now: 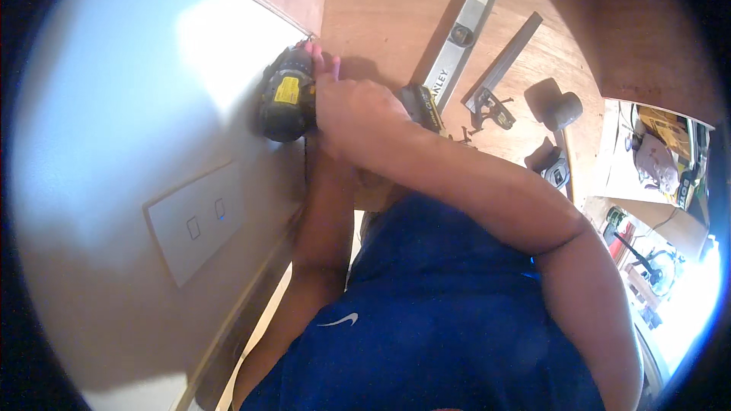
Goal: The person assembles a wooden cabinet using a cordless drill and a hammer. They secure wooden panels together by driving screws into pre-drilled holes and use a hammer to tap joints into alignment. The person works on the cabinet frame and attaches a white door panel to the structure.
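Observation:
A black and yellow cordless drill lies on its side against the white wall, its nose pointing into the far corner. My right hand is wrapped round its handle, and the battery end sticks out to the right of my wrist. From below, my left arm runs up behind the right hand. Pinkish fingertips of my left hand show beside the drill's nose, bent in close to the tip. What they pinch is too small to make out, and the rest of that hand is hidden.
On the wooden board lie a spirit level, a try square, several loose screws, a mallet and a tape measure. A switch plate is on the left wall. An opening at right shows boxes and a fan.

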{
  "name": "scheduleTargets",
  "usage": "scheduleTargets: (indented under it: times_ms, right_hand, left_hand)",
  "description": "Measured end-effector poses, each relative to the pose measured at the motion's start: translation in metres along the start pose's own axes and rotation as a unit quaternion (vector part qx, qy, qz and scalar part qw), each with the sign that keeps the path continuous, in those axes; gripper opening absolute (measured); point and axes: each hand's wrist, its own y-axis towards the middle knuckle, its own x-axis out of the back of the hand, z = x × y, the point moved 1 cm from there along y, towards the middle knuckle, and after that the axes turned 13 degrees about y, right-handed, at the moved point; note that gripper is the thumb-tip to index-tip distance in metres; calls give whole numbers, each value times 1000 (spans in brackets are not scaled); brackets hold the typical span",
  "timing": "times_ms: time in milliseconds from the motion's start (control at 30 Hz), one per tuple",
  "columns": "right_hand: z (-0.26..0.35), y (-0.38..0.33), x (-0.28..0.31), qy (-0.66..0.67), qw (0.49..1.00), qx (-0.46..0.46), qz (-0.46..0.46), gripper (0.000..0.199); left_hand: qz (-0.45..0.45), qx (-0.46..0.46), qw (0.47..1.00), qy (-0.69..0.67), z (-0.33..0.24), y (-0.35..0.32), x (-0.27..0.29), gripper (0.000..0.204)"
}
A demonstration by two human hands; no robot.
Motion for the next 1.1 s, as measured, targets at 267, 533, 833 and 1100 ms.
scheduleTargets:
  times_ms: [267,533,833,1100]
  right_hand:
    - [5,-1,2,-54,997,23,-46,58]
    - [3,-2,12,-56,997,40,-36,61]
    - [2,6,1,-20,998,22,-54,56]
    - [4,7,0,-39,997,17,-72,48]
  left_hand:
    - [1,24,1000,-4,-5,-1,1,61]
    - [4,37,999,-12,-5,4,0,61]
    - [-7,53,998,-21,-8,0,6,60]
    - [-2,63,998,-25,-11,5,3,59]
